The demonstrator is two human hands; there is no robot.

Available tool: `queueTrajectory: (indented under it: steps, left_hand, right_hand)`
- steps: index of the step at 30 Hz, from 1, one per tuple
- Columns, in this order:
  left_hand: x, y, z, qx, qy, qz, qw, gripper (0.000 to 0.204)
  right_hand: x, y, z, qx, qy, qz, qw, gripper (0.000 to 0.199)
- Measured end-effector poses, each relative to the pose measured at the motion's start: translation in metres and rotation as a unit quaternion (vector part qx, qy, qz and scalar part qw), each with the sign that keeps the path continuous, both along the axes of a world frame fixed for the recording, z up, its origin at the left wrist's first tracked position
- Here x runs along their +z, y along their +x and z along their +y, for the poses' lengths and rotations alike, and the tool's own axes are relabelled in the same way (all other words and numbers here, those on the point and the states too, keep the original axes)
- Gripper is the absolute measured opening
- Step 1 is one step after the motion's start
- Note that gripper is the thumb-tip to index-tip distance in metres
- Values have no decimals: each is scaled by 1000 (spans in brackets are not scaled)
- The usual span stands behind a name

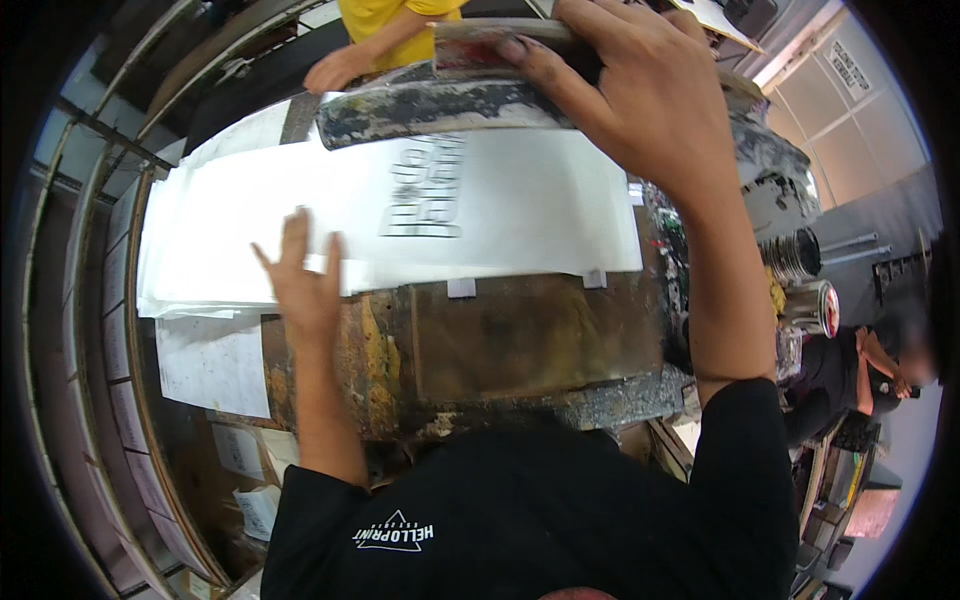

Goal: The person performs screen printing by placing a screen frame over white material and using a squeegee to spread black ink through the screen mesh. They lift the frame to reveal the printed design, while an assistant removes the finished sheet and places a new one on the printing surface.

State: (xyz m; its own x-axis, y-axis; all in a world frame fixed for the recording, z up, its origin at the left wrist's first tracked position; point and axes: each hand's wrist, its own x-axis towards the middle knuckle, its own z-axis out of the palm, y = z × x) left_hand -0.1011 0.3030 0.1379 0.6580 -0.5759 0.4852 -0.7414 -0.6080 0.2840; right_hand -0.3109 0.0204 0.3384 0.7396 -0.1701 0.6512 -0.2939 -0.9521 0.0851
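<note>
My right hand grips a paint-crusted screen printing frame, raised over the far edge of the paper. Under that thumb is a red-stained wooden bar, possibly a squeegee; the fingertips are partly cut off by the upper edge. On the table lies a white sheet with dark printed lettering, part of it hidden by the frame. My left hand is open, slightly blurred, its fingers spread over a stack of white sheets to the left; whether it touches them I cannot tell.
Small pale tabs line the sheet's near edge on the stained printing table. Across the table stands a person in yellow. Metal racks run along the left. Cans stand at right, near another person.
</note>
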Motion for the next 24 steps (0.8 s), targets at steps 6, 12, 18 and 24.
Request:
queueTrajectory:
  steps: [6, 12, 18, 24]
  left_hand:
    - [-53, -21, -49, 0, 26, -11, 1000, 55]
    - [-120, -181, -181, -266, 77, 51, 959, 58]
    - [-131, -183, -194, -253, 72, 100, 960, 56]
    - [-95, -182, -193, -273, 101, 91, 952, 55]
  right_hand:
    - [-4, -2, -1, -8, 3, 2, 1000, 62]
    - [3, 4, -1, 9, 38, 11, 999, 63]
    - [-4, 4, -3, -5, 24, 27, 999, 66]
    - [6, 8, -11, 22, 15, -29, 999, 75]
